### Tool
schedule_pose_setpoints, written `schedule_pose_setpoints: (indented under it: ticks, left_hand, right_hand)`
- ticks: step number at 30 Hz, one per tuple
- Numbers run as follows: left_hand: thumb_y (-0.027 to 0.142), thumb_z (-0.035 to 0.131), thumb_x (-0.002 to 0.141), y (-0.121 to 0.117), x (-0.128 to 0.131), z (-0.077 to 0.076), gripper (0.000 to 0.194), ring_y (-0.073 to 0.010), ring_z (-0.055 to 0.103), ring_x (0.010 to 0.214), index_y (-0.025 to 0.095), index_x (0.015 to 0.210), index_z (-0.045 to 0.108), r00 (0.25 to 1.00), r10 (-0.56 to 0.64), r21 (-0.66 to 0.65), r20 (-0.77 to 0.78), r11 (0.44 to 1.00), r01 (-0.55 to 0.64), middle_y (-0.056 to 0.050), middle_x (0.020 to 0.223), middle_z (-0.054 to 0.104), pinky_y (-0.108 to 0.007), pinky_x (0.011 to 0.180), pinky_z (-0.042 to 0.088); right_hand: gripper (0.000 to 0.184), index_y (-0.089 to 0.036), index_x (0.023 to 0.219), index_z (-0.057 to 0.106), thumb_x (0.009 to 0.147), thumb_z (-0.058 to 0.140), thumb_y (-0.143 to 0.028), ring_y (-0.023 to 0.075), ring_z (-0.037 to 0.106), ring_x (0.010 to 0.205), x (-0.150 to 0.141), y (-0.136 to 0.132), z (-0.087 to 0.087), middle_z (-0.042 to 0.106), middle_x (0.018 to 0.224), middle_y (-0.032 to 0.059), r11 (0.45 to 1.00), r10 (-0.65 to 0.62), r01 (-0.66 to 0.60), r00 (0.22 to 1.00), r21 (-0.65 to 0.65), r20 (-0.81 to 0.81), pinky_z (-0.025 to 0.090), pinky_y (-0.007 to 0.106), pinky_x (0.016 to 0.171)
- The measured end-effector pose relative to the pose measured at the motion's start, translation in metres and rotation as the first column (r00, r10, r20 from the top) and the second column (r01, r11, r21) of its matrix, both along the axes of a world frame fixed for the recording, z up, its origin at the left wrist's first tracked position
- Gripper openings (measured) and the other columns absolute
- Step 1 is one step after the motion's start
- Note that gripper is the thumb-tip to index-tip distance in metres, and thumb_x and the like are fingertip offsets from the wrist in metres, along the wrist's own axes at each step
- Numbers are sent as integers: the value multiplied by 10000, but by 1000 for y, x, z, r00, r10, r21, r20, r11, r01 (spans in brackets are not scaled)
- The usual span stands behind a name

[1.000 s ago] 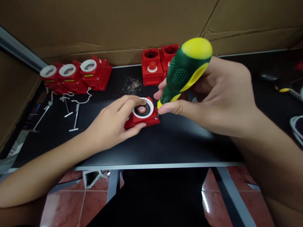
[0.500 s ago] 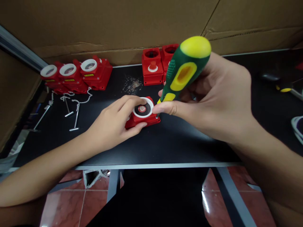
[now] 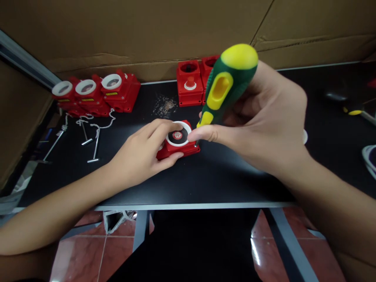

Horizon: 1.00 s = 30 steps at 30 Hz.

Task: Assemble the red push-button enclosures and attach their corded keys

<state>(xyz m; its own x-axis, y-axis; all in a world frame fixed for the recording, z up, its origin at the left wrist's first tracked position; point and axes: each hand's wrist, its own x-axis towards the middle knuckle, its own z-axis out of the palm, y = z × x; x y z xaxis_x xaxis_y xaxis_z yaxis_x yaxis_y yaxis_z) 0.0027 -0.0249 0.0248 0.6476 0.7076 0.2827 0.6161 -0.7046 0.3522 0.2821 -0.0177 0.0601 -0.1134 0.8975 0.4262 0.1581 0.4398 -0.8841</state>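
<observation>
A small red box [image 3: 190,150] with a white ring around a dark round window [image 3: 178,135] lies on the black table. My left hand [image 3: 147,150] grips it from the left, fingers over the ring and thumb along the front side. In my right hand [image 3: 264,121] is a green and yellow screwdriver [image 3: 227,84], held with its handle up and tilted slightly right. Its metal tip points down at the box's right front corner, where a screw seems to sit. The fingers behind the handle are partly hidden.
Several similar red boxes stand at the back: a row with white rings [image 3: 111,82] and corded metal hammers [image 3: 95,147] at left, others [image 3: 190,92] behind the work. Small debris [image 3: 165,106] lies between them. A yellow-handled tool [image 3: 355,112] is at right.
The screwdriver handle has turned in my right hand, its yellow inset now facing further left. My right hand has shifted slightly left. My left hand keeps its grip on the box.
</observation>
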Motion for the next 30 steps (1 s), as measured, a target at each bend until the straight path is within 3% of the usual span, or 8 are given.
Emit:
schedule_pose_setpoints:
  ticks: [3, 7, 13, 17, 21, 25, 28, 30]
  left_hand:
    - [375, 741, 1211, 2, -1, -1, 423, -349, 843, 1437, 218, 1598, 674, 1000, -10, 6, -3, 1000, 10, -155, 1593, 812, -454, 1230, 707]
    - [410, 741, 1210, 3, -1, 0, 434, -345, 841, 1418, 232, 1602, 683, 1000, 16, -32, -25, 999, -17, -151, 1591, 807, -448, 1200, 714]
    - [424, 704, 1235, 5, -4, 0, 437, -314, 843, 1321, 224, 1623, 689, 1000, 14, -22, -20, 1000, -15, -145, 1554, 787, -430, 1168, 716]
    - [420, 703, 1236, 5, -3, -1, 410, -296, 846, 1223, 217, 1593, 709, 1000, 7, -30, -2, 1000, -7, -144, 1511, 795, -440, 1165, 723]
    - [397, 715, 1225, 5, -1, -2, 412, -315, 851, 1286, 221, 1597, 707, 1000, -1, -27, -3, 1000, 1, -145, 1518, 799, -452, 1176, 720]
    - [390, 749, 1212, 8, -2, -5, 417, -343, 845, 1376, 223, 1593, 709, 1000, 0, -4, -17, 1000, 0, -158, 1548, 798, -461, 1181, 714]
    - [350, 766, 1202, 11, -3, -9, 387, -343, 841, 1417, 215, 1561, 708, 999, -42, 11, 8, 999, 42, -177, 1578, 800, -469, 1211, 705]
    - [321, 768, 1205, 12, -3, -11, 377, -334, 841, 1431, 218, 1560, 695, 994, -105, 21, 30, 994, 104, -186, 1592, 802, -472, 1234, 700]
  right_hand:
    - [706, -316, 887, 676, 668, 1273, -623, 209, 616, 721, 1, 2, -7, 779, 885, -9, 998, -45, 46, 999, 44, -28, 551, 422, 549]
    - [751, -308, 904, 677, 661, 1251, -727, 240, 694, 805, -1, -1, -11, 766, 921, 17, 994, -88, 91, 995, 55, -47, 638, 414, 616]
    - [680, -330, 1034, 644, 857, 1141, -758, 343, 855, 1124, -4, -3, -26, 780, 1036, 37, 983, -137, 143, 989, 117, -57, 775, 459, 862]
    - [634, -344, 1083, 623, 938, 1085, -753, 320, 843, 1084, -7, -2, -34, 749, 1049, 21, 986, -118, 122, 992, 114, -40, 782, 479, 878]
    - [618, -353, 1048, 614, 942, 1081, -743, 285, 763, 919, -9, -8, -24, 695, 992, 4, 975, -141, 148, 989, 166, -52, 720, 467, 801]
    - [508, -348, 1023, 647, 961, 1119, -523, 244, 674, 821, 2, -2, -5, 685, 981, -3, 970, -113, 121, 992, 211, -46, 578, 428, 701]
    - [393, -312, 992, 677, 1024, 1061, -387, 170, 623, 721, 30, 32, 0, 695, 882, -23, 950, -137, 129, 991, 286, 10, 497, 378, 660]
    - [392, -302, 961, 658, 1069, 1026, -387, 122, 582, 572, 61, 66, -3, 636, 745, -68, 912, -271, 263, 962, 315, -18, 421, 343, 569]
